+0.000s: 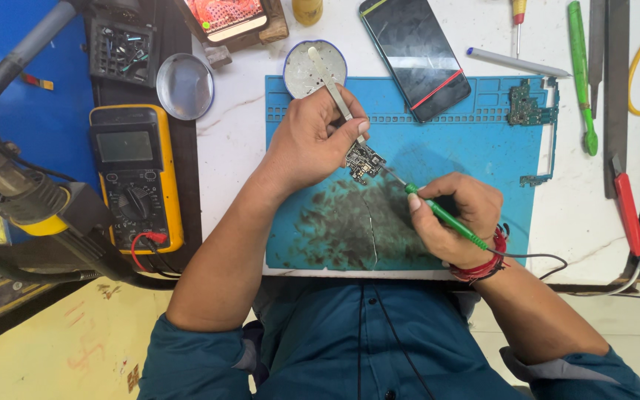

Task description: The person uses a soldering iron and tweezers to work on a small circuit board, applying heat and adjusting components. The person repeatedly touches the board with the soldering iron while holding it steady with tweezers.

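My left hand [312, 137] grips metal tweezers [330, 78] and pins a small dark circuit board [365, 161] onto the blue work mat [475, 133]. My right hand [457, 218] holds a thin green-handled soldering iron [446, 216] like a pen. Its metal tip touches the right edge of the small board. A black cable runs from the iron's back end past my wrist, which wears red threads.
A dark phone [415, 53] lies at the mat's top edge, beside a round tin [312, 68] and its lid [184, 86]. A green circuit board [527, 105] rests at top right. A yellow multimeter [136, 178] stands left. Screwdrivers, a pen and files lie on the right.
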